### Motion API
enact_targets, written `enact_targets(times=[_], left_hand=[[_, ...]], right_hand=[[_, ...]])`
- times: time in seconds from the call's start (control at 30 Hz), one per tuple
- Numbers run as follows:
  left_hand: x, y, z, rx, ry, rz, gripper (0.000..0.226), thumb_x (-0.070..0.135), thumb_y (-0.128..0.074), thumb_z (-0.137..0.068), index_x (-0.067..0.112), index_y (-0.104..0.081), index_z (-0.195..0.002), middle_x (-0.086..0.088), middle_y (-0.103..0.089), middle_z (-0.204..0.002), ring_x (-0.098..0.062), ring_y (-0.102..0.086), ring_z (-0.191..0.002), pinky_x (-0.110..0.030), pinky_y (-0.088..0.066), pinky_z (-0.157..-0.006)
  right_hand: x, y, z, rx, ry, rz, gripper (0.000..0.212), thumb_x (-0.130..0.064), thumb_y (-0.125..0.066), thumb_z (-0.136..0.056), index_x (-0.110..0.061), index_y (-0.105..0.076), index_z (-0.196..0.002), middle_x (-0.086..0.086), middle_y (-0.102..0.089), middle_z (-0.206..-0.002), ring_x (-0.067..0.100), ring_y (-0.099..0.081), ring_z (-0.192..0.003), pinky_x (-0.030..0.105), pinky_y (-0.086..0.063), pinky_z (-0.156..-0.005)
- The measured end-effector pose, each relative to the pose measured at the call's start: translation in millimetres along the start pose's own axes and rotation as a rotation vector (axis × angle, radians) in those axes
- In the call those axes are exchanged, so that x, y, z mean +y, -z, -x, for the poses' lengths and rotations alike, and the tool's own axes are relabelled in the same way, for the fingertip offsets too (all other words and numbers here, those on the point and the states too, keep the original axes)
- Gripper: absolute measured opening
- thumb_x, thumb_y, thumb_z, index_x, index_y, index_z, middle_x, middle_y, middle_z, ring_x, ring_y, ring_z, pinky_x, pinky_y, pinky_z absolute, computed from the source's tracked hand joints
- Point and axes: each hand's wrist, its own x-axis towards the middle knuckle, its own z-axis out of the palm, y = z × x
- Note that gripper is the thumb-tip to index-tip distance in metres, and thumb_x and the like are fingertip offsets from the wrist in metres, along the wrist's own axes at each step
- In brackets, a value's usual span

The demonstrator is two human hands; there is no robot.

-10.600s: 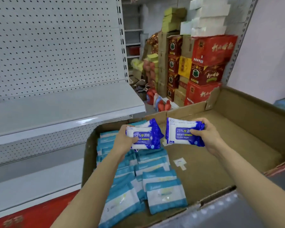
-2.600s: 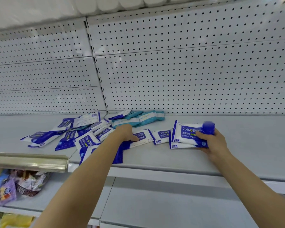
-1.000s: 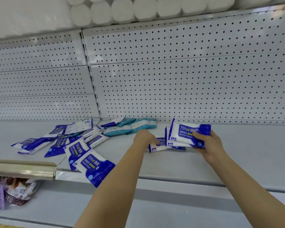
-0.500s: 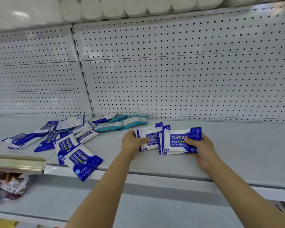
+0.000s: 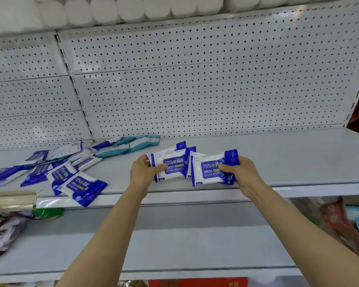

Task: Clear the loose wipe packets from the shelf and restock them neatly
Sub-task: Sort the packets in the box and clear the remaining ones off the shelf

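Note:
My left hand grips a blue-and-white alcohol wipe packet, with at least one more packet behind it. My right hand grips a second bunch of the same packets, just to the right. Both bunches are held low over the front of the grey shelf, side by side. More loose blue packets lie scattered to the left; one packet hangs over the shelf's front edge. Several teal packets lie against the pegboard back.
White pegboard backs the shelf, and rolls of tissue fill the shelf above. The right half of the grey shelf is bare. Bagged goods sit on the lower shelf at left, and red and blue packs at lower right.
Over the last second my left hand picked a packet off the shelf and brought it up beside the bunch in my right hand. The view shifted slightly right.

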Motion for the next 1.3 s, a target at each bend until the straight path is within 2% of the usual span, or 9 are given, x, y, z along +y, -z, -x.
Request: enact_targets(times=[0.1,0.3,0.43,0.6,0.8,0.87,1.07,1.2,1.3], left_hand=[[3.5,-12.8,33.1,-0.058,-0.022,0.031,0.037,0.012,-0.081,-0.078,0.012,-0.060,-0.109,-0.001,-0.072,-0.095,-0.016,-0.072,-0.080,-0.026,-0.057,-0.061],[-3.7,-47.6,111.5,-0.171,-0.007,0.074,0.038,0.012,-0.079,-0.080,0.012,-0.059,-0.112,-0.001,-0.072,-0.098,-0.016,-0.072,-0.081,-0.026,-0.057,-0.058],[-9.4,-76.7,161.7,-0.215,-0.012,0.053,0.033,0.011,-0.080,-0.079,0.015,-0.062,-0.107,0.002,-0.072,-0.096,-0.016,-0.071,-0.084,-0.023,-0.055,-0.058],[-5.7,-125.3,209.5,-0.296,-0.004,0.046,0.034,0.011,-0.080,-0.078,0.014,-0.064,-0.108,0.001,-0.073,-0.096,-0.015,-0.072,-0.082,-0.025,-0.057,-0.062],[11.2,-215.4,268.6,-0.382,-0.027,0.037,0.029,0.008,-0.081,-0.077,0.015,-0.066,-0.101,0.003,-0.073,-0.093,-0.015,-0.072,-0.081,-0.030,-0.058,-0.068],[16.3,-248.9,286.6,-0.397,-0.021,0.034,0.029,0.007,-0.081,-0.077,0.014,-0.067,-0.101,0.002,-0.074,-0.094,-0.016,-0.073,-0.082,-0.032,-0.059,-0.070],[28.2,-367.3,357.6,-0.458,0.003,0.069,0.027,0.003,-0.079,-0.078,0.012,-0.065,-0.099,0.001,-0.072,-0.089,-0.010,-0.071,-0.072,-0.019,-0.054,-0.052],[19.9,-436.4,397.7,-0.471,0.064,0.106,0.031,0.000,-0.081,-0.075,0.011,-0.067,-0.100,-0.005,-0.074,-0.096,-0.019,-0.073,-0.082,-0.033,-0.060,-0.067],[11.0,-478.0,416.8,-0.480,0.088,0.107,0.028,0.001,-0.081,-0.075,0.011,-0.067,-0.098,-0.007,-0.074,-0.099,-0.022,-0.072,-0.086,-0.038,-0.060,-0.077]], right_hand=[[-3.7,24.2,29.4,0.026,0.020,-0.034,0.025,0.003,-0.076,-0.077,-0.006,-0.066,-0.098,0.012,-0.073,-0.096,0.023,-0.071,-0.081,0.034,-0.058,-0.067],[4.8,83.8,105.8,0.112,0.007,-0.102,0.025,0.006,-0.072,-0.079,-0.001,-0.065,-0.102,0.019,-0.070,-0.100,0.033,-0.068,-0.087,0.051,-0.056,-0.078],[9.8,125.4,155.2,0.174,-0.017,-0.120,0.027,0.009,-0.071,-0.079,0.001,-0.064,-0.104,0.015,-0.071,-0.096,0.027,-0.070,-0.080,0.040,-0.059,-0.065],[6.0,186.9,202.0,0.255,-0.012,-0.163,0.027,0.009,-0.070,-0.079,-0.004,-0.063,-0.102,0.012,-0.071,-0.092,0.024,-0.069,-0.080,0.032,-0.059,-0.064],[-1.1,285.2,238.9,0.352,0.001,-0.169,0.024,0.008,-0.070,-0.080,-0.005,-0.063,-0.100,0.013,-0.072,-0.090,0.025,-0.069,-0.077,0.035,-0.057,-0.065],[-3.9,322.5,248.0,0.369,0.006,-0.163,0.025,0.008,-0.070,-0.080,-0.005,-0.064,-0.100,0.014,-0.071,-0.095,0.026,-0.069,-0.082,0.037,-0.056,-0.072],[-14.0,448.9,277.9,0.402,0.005,-0.138,0.025,0.007,-0.068,-0.082,-0.004,-0.063,-0.104,0.017,-0.072,-0.100,0.030,-0.069,-0.086,0.041,-0.056,-0.077],[-14.0,520.1,295.8,0.439,-0.012,-0.120,0.028,0.009,-0.067,-0.082,-0.002,-0.063,-0.107,0.016,-0.072,-0.099,0.031,-0.068,-0.086,0.042,-0.056,-0.079],[-12.3,564.1,302.3,0.471,-0.054,-0.112,0.024,0.007,-0.068,-0.082,-0.007,-0.063,-0.100,0.013,-0.073,-0.093,0.024,-0.071,-0.076,0.035,-0.058,-0.065]])
